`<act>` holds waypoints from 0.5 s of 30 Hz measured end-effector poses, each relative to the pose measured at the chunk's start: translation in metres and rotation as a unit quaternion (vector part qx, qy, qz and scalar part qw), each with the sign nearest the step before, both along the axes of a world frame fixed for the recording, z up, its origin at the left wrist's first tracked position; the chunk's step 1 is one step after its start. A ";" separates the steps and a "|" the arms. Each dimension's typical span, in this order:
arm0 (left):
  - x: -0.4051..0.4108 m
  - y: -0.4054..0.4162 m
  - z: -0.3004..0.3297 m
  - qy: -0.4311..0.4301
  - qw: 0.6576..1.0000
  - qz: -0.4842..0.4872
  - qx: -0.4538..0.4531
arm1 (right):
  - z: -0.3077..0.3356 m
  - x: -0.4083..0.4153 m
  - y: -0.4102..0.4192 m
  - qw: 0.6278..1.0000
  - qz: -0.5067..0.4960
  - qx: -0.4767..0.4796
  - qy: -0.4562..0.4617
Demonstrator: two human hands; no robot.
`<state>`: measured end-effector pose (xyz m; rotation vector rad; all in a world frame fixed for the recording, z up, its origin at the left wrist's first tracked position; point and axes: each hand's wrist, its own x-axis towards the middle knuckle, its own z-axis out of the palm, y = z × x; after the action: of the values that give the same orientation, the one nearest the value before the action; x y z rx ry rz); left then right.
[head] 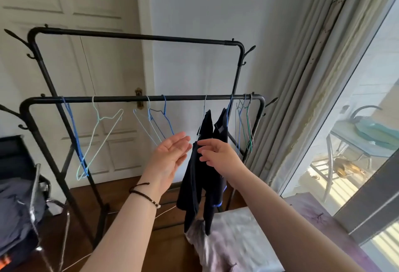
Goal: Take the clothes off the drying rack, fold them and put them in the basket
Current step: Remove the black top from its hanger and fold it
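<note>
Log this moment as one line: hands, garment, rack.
left hand: open, beside garment | right hand: fingers on dark garment, grip unclear | rack: garment hanging, other hangers bare

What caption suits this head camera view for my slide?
Both hands reach for the last dark garment hanging among empty wire hangers on the black drying rack.

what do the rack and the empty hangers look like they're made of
Rack: seemingly metal tube with a matte black finish, judging by its round bars, smooth bent corners and dull sheen.
Empty hangers: thin wire, probably with a coloured coating in blue, pale blue and green; the fine bent outlines suggest it.
</note>
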<state>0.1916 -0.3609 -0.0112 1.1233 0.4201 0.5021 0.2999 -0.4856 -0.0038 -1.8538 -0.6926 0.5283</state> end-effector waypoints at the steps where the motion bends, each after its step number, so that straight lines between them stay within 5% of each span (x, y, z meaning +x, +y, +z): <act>1: 0.010 0.009 0.000 -0.001 1.000 0.003 0.000 | -0.002 0.011 0.011 1.000 -0.011 -0.002 0.005; 11: 0.093 0.086 -0.006 0.006 0.999 -0.030 -0.021 | -0.035 0.122 0.141 0.971 -0.208 -0.022 0.116; 15: 0.119 0.105 -0.003 0.006 0.998 -0.051 -0.022 | -0.039 0.151 0.166 0.962 -0.212 -0.043 0.165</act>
<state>0.3102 -0.2556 -0.0141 1.0989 0.3814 0.3954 0.4512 -0.3196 -0.0430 -1.8627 -0.0430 0.5694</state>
